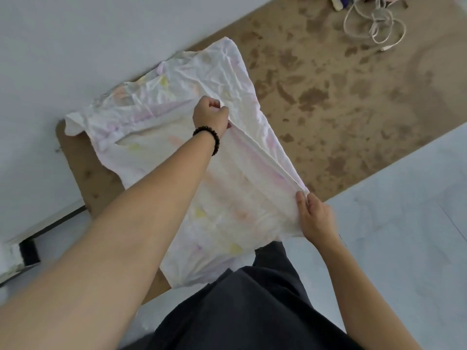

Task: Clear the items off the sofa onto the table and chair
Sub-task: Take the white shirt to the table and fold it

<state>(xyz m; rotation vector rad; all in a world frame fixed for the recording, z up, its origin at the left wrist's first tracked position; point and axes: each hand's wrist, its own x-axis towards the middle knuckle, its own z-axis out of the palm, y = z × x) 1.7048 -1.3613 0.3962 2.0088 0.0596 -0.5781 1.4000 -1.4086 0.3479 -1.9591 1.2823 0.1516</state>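
left hand [211, 116] fisted, right hand [314, 215] pinching

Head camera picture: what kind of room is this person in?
Probably a room in a home. A brown blotchy table stands by a plain pale wall, white cables lie on it, and both hands, left hand and right hand, hold a crumpled pastel cloth.

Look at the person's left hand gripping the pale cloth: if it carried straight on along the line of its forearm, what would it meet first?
The left hand points up and slightly right. It would probably pass over more of the cloth first, then the brown mottled table surface; depth is unclear, so it might clear both.
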